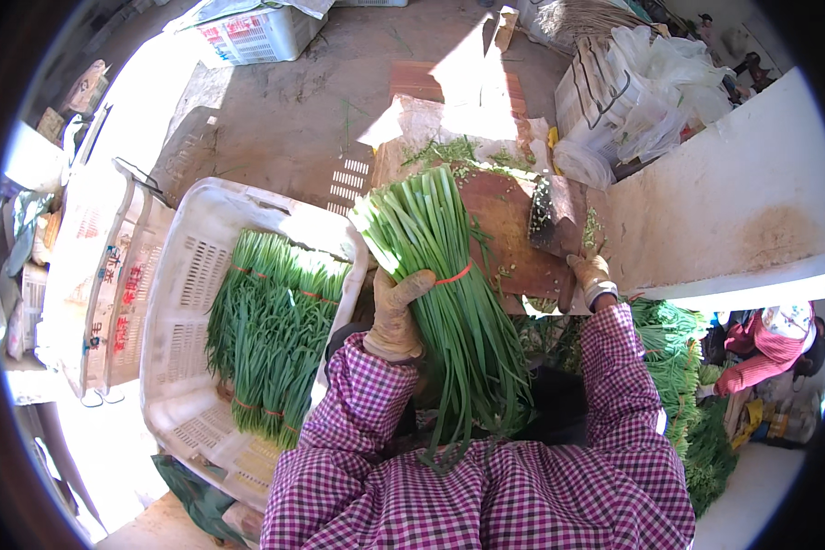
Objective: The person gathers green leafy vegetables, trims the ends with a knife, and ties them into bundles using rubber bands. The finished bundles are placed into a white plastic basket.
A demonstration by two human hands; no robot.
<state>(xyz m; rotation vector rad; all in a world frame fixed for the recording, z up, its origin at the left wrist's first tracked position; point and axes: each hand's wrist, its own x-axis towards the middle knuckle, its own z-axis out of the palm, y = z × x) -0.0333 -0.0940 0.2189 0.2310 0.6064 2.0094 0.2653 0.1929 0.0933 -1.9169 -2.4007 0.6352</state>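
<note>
My gloved left hand (397, 313) grips a bundle of Chinese chives (447, 275) bound with a red band, its pale cut ends pointing up and its green leaves hanging towards me. To its right, my gloved right hand (591, 273) holds the handle of a wide-bladed cleaver (555, 213), whose blade lies over the wooden chopping board (498, 237). Chopped bits of stem stick to the blade and lie scattered on the board. Left of me, a white plastic crate (247, 189) holds several banded chive bundles (275, 330).
More chive bundles (677, 371) are piled at the right, beyond a pale wall (715, 206). A co-worker in red sleeves (763, 350) is near them. Stacked crates (103, 275) stand far left; another crate (254, 34) stands at the back. Plastic bags (667, 75) cover a container back right.
</note>
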